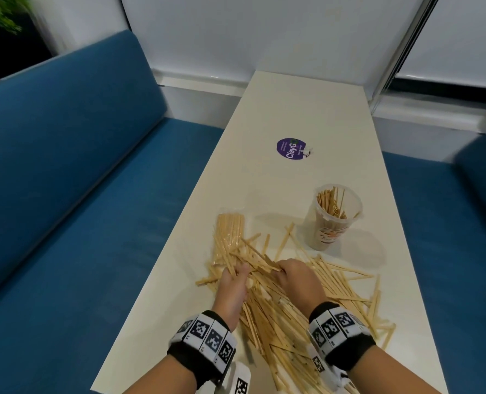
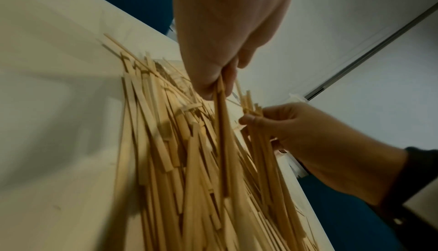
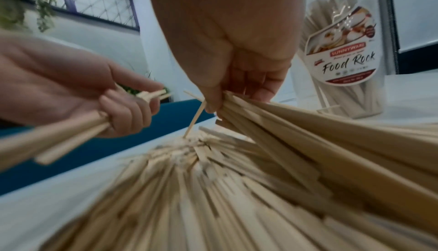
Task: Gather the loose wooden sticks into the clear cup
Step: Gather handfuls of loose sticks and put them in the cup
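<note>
A long cream desk [image 1: 307, 115] is flanked by blue benches [image 1: 74, 155] on both sides. White wall panels [image 1: 236, 32] are seen behind it, and green leaves [image 1: 0, 12] are glimpsed at the far left corner.

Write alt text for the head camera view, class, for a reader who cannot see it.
Two hands, the left hand and right hand, each grip a bunch of wooden sticks from a big loose pile on a white table. A clear cup, already holding some sticks, stands upright beyond the pile to the right. Blue benches flank the table.
</note>
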